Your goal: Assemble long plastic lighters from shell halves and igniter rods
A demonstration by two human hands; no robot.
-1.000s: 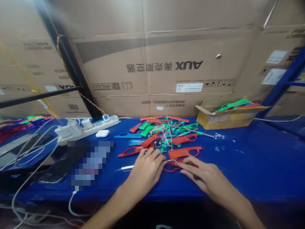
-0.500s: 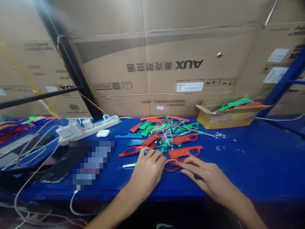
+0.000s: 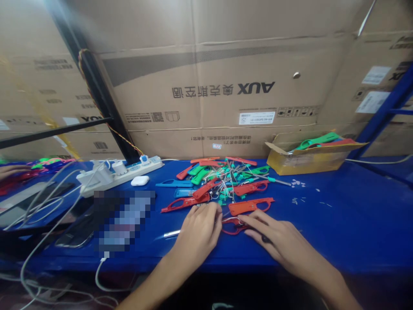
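Observation:
A red lighter handle shell (image 3: 232, 227) with a finger loop lies at the front of the blue table. My right hand (image 3: 274, 239) grips its right end between thumb and fingers. Something small and dark (image 3: 266, 238) shows under that hand; I cannot make out its kind. My left hand (image 3: 201, 226) is closed at the shell's left end, its fingertips turned down and partly hidden. Between the hands a thin white wire (image 3: 237, 218) runs over the shell. A metal lighter tube (image 3: 171, 234) sticks out left from beneath my left hand. Just beyond lies an orange-red shell (image 3: 250, 206).
Behind my hands is a pile of red, green and blue lighter shells, metal tubes and wires (image 3: 222, 181). An open cardboard box (image 3: 306, 163) of shells stands back right. Left are a power strip (image 3: 129, 173), white earbud case (image 3: 140, 181), phone (image 3: 129, 224) and cables. Another person's hand (image 3: 11, 170) shows far left.
My left hand has drawn its fingers in and shifted slightly, and the metal tube beneath it has moved a little left and down. My right hand stays on the red shell.

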